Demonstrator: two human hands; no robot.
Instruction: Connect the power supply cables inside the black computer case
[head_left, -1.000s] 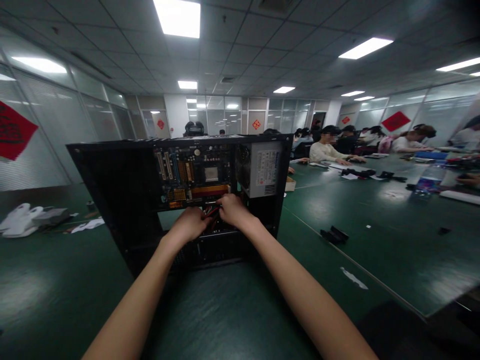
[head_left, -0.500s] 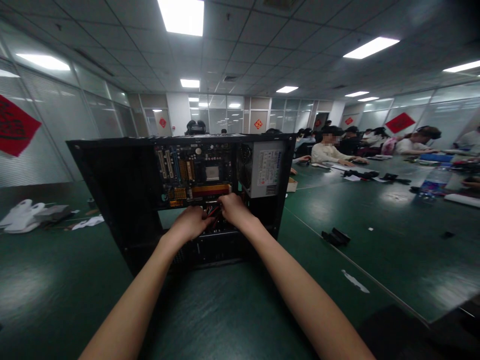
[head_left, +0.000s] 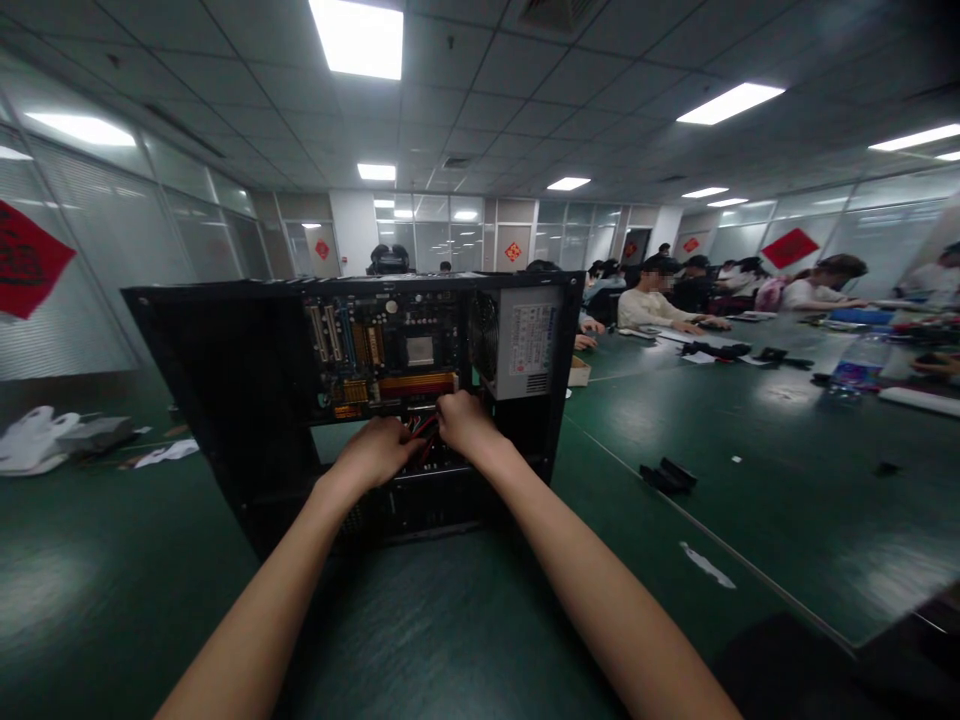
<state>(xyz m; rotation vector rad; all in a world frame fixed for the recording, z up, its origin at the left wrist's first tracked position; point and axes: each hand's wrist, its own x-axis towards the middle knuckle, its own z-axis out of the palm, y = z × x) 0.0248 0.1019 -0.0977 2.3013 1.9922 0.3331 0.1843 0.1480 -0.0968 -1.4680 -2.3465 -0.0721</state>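
Black metal computer case (head_left: 225, 400), side panel off, stands upright on a dark green table (head_left: 450, 620) directly ahead of the person at work. Inside it, a motherboard (head_left: 382, 350) faces outward with coloured slots, and a grey power supply (head_left: 525, 340) with a round fan grille sits at the upper right corner.

Both bare arms reach forward into the lower part of the open case. The left hand (head_left: 375, 452) and the right hand (head_left: 463, 422) meet just below the motherboard, close together, around a bundle of red and dark cables (head_left: 424, 432). The fingers of both hands curl inward toward the cables and appear closed on them, though the fingertips are hidden behind the knuckles, so the exact grip cannot be made out.

On the table to the right of the case lies a small black part (head_left: 667, 474), well apart from the hands, with a white scrap (head_left: 705, 565) nearer the table's edge. Far left, white plastic bags (head_left: 30, 445) rest on the table. Farther back on the right, other people (head_left: 660, 300) sit at the long table, and a water bottle (head_left: 855, 365) stands among their things.
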